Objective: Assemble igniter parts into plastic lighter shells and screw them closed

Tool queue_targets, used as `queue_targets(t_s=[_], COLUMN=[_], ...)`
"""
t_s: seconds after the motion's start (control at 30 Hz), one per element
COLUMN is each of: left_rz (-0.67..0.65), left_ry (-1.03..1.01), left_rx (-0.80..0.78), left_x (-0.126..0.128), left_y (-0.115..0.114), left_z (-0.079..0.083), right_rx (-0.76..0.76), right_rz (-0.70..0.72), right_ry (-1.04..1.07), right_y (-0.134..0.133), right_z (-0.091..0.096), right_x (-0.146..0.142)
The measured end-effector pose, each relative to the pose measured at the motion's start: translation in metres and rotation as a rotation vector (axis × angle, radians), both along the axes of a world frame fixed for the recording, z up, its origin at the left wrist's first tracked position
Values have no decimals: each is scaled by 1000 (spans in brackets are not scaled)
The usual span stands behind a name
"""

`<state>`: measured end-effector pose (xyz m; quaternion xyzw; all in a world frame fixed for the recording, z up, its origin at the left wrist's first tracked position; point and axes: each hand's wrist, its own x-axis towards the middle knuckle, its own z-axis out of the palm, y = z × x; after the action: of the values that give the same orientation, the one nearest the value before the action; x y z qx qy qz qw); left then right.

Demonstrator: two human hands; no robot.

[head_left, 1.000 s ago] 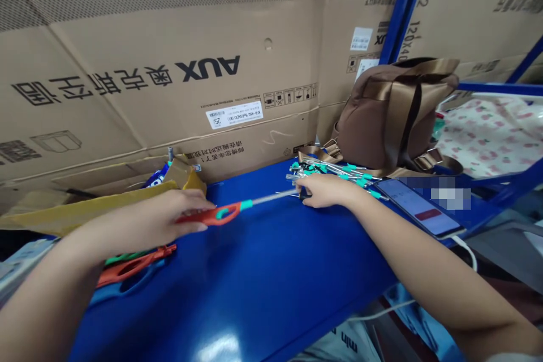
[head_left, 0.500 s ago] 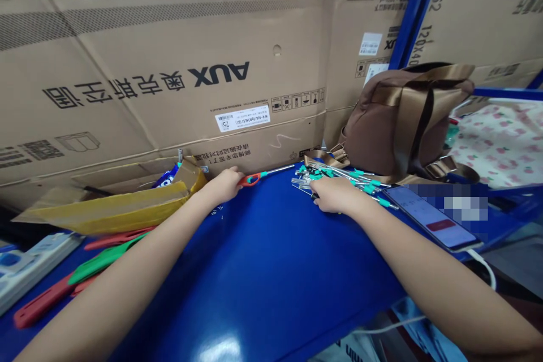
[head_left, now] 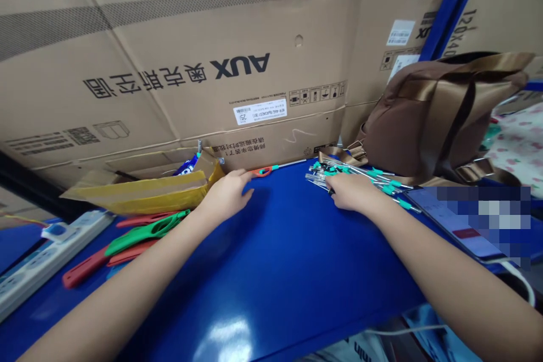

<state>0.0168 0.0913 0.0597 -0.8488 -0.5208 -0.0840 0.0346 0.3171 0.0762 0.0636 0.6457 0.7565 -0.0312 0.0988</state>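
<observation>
A stick lighter (head_left: 265,171) with an orange trigger end, a teal collar and a long metal tube lies by the cardboard at the back of the blue table. Beside its orange end is my left hand (head_left: 229,191), thumb apart from the fingers, with nothing visible in it. Farther right, my right hand (head_left: 350,191) is closed at the near edge of a heap of metal tubes with teal collars (head_left: 388,186). A black bit shows under its fingertips; what the fingers grip is mostly hidden.
Left of my left arm stand an open yellow-taped box (head_left: 139,198), red and green plastic handle pieces (head_left: 144,233) and a white power strip (head_left: 55,257). A phone (head_left: 453,223) on a cable and a brown backpack (head_left: 424,119) lie right. Cardboard (head_left: 190,22) walls the back.
The view has swung left. My left hand has drawn back from the lighter's orange end, and its thumb has spread. My right hand stays at the heap.
</observation>
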Motion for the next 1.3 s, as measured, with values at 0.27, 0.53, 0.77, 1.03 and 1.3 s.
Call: queue_targets(t_s=[0.27,0.53,0.77,1.03,1.3], left_rz=[-124,58,-92,-119,-178], left_ry=[5,115,-18,-74,-223], left_rx=[-252,-273,-238,-219,-328], left_x=[-85,-124,-75,-60,-57], left_y=[-73,-90,-92,-111,-104], left_z=[15,17,-4,3,-18], right_rx=[236,417,384,221,69], right_rz=[108,288,420,664,917], right_ry=[97,376,442,588,669], right_y=[1,-10,-4,-11,-40], right_z=[-10,-25,-39,-41,-57], right_x=[-11,-36,-37,-39,-78])
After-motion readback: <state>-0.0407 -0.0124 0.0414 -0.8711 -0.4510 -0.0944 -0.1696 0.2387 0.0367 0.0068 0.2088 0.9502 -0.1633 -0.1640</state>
